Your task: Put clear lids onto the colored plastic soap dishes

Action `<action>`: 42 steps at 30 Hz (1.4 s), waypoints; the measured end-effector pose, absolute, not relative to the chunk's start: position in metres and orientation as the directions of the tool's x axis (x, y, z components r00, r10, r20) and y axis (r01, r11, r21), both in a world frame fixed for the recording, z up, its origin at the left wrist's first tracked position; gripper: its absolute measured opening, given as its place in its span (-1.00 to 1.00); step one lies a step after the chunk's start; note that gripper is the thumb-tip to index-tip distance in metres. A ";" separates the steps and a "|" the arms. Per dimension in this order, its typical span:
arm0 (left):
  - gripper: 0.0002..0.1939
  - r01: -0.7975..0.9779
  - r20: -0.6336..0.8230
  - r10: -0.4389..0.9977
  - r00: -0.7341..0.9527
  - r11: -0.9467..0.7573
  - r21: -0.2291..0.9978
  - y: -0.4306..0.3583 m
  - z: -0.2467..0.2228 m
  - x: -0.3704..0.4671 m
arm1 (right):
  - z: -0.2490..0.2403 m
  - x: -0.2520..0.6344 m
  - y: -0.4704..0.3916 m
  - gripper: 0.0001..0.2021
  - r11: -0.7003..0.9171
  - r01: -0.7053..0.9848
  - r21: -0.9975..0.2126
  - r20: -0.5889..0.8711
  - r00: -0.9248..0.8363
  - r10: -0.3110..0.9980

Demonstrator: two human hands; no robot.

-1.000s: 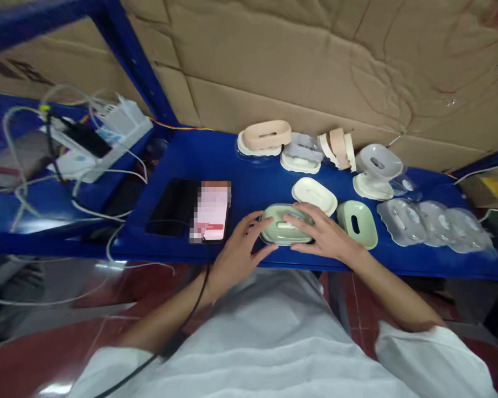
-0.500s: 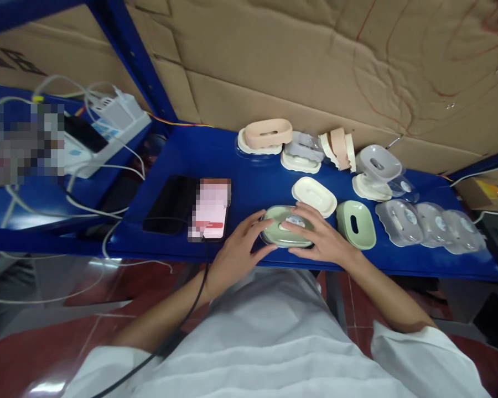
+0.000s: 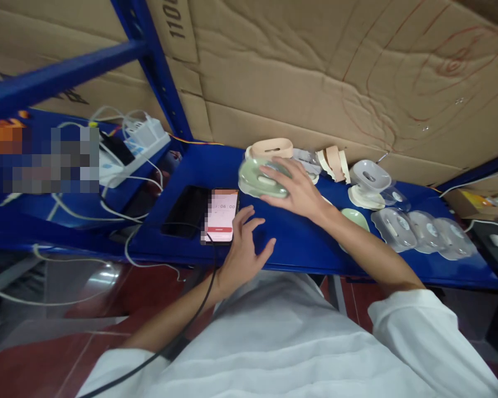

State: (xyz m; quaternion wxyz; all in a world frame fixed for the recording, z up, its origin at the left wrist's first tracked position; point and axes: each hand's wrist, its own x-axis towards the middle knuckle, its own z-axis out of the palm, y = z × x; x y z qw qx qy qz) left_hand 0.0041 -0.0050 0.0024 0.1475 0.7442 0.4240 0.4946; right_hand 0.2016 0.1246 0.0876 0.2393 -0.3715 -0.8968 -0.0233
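The left hand is spread wide, a smartphone at its eleven o'clock. Farther, toward its one o'clock, a clear-covered green soap dish is held in the right hand; beyond, toward twelve, sits a slotted peach dish.

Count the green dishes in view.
2: a clear-covered green dish in the right hand, and a second green dish on the blue table, partly hidden by the right forearm. Others may be hidden.
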 end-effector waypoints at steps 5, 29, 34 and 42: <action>-0.66 0.516 0.535 0.799 0.274 -0.591 0.620 -0.006 0.002 0.003 | 0.077 0.119 0.207 -0.32 0.727 0.676 -0.124 0.351 -0.655 0.669; -0.86 0.535 0.476 0.765 0.434 -0.644 0.548 -0.004 0.000 0.001 | 0.054 0.310 -0.008 -0.45 0.207 0.978 0.003 0.550 -0.175 0.817; -0.85 0.567 0.470 0.748 0.469 -0.663 0.488 -0.004 -0.001 0.002 | 0.019 0.355 -0.015 -0.53 0.132 0.988 -0.084 0.431 -0.083 0.899; -0.86 0.559 0.471 0.726 0.501 -0.687 0.464 -0.003 0.002 0.002 | 0.046 0.365 0.072 -0.52 0.232 0.960 -0.159 0.384 -0.157 0.910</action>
